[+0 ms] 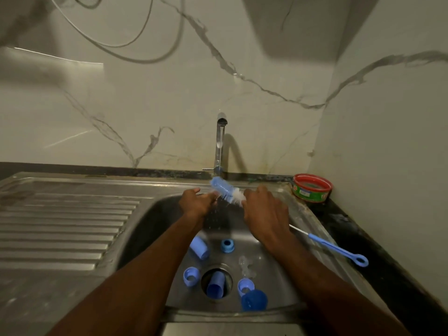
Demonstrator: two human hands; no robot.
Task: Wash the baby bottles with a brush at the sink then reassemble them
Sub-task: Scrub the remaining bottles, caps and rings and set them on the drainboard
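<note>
Water runs from the tap [220,132] onto a blue and white bottle brush [224,189] that my right hand [263,209] grips by its handle over the sink [160,214]. My left hand [197,201] reaches under the bristles, fingers extended and touching them. Blue bottle parts lie on the sink floor: a cap [199,247], a ring [227,245], a collar [190,276], another collar [245,286], a cap [254,299], and a cup-shaped piece [215,284] standing in the drain. A clear teat [246,265] lies near the drain.
A thin blue nipple brush [335,248] lies on the sink's right rim. A red and green tub [311,187] stands in the back right corner. The ribbed steel drainboard [65,226] stretches to the left. Marble wall rises behind.
</note>
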